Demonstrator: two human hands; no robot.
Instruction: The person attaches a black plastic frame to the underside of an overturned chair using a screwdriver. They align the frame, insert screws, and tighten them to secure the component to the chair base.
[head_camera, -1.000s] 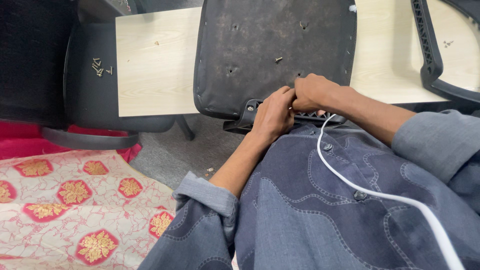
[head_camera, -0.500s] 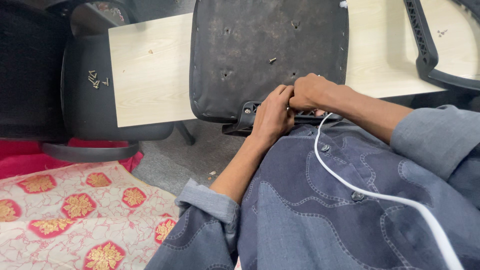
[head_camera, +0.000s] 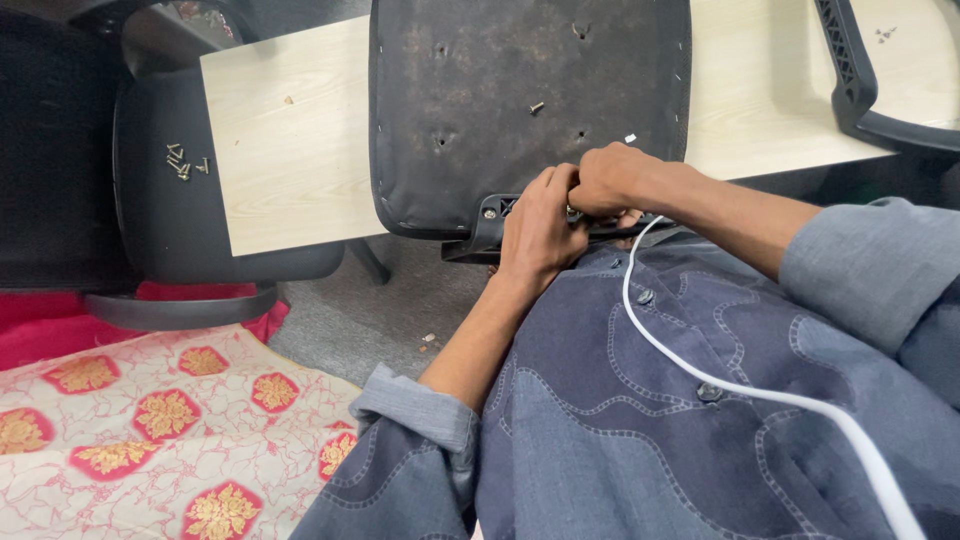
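Observation:
An upturned black chair seat (head_camera: 520, 90) lies across a pale wooden board (head_camera: 290, 140), its underside facing up with screw holes and one loose screw (head_camera: 537, 106) on it. My left hand (head_camera: 540, 232) grips the black plastic bracket (head_camera: 478, 232) at the seat's near edge. My right hand (head_camera: 612, 180) is closed right beside it, fingers pinched on a small part there; what it pinches is hidden by the fingers. Both hands touch each other.
Several loose screws (head_camera: 182, 162) lie on a black chair seat (head_camera: 160, 200) at the left. A black armrest (head_camera: 860, 90) rests on the board at the right. A white cable (head_camera: 700, 370) crosses my lap. A red patterned cloth (head_camera: 150, 420) covers the floor.
The view has shifted slightly, so the seat and board sit a little more to the right. My hands stay together at the seat's near edge, fingers working.

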